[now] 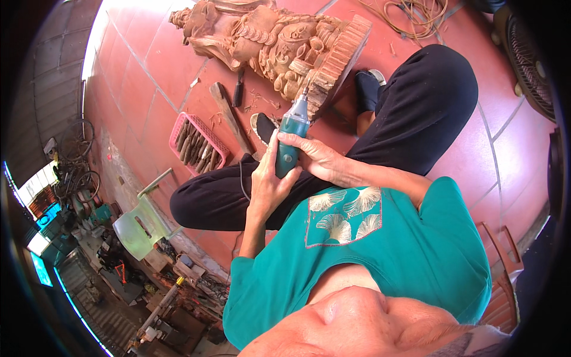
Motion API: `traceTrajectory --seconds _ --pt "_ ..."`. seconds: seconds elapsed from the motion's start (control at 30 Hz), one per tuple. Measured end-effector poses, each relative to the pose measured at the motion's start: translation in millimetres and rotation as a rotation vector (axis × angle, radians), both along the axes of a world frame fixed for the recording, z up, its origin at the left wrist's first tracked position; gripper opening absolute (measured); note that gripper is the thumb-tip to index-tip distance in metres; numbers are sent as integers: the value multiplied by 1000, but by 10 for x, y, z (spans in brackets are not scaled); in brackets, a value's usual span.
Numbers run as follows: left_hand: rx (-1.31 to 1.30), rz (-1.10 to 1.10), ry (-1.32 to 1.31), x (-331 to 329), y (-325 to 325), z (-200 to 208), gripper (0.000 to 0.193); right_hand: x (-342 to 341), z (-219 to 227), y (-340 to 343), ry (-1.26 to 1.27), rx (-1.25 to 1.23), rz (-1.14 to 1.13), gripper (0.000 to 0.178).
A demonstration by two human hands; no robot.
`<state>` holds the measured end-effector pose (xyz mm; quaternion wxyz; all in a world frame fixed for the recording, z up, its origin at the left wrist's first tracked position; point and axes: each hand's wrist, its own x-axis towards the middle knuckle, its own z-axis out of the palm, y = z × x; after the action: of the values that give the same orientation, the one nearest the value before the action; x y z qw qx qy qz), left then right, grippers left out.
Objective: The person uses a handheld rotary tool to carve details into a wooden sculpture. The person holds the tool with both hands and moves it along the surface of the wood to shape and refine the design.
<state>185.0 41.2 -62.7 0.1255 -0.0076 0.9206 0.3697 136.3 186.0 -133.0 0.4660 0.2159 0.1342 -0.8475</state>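
Left hand (270, 181) and right hand (321, 159), curled closed, holding green power tool (290, 132); tip (306, 91) pointing far toward wooden carving (276, 38), long axis running left-right.

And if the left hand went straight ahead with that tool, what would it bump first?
Probably the carved wooden statue, with the rotary tool leading; whether they already touch is unclear.

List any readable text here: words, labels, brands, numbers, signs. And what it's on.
None readable.
Power tool: no lettering I can make out; left hand and right hand cover part of it.
Shirt: pale fan-shaped pattern, no words.
Carved statue: no writing visible.
Background clutter at left: too small and blurred to tell.
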Motion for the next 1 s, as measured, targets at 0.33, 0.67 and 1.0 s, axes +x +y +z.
traceTrajectory --seconds 0.33,0.67,1.0 --pt "-103 -87 89 -16 98 -199 91 36 -200 10 -42 4 -124 36" --pt "-207 -101 69 -29 125 -200 92 18 -246 -21 -93 -15 -135 36" --pt "-246 -132 54 -64 115 -181 92 -1 -284 -48 -125 -40 -131 36"
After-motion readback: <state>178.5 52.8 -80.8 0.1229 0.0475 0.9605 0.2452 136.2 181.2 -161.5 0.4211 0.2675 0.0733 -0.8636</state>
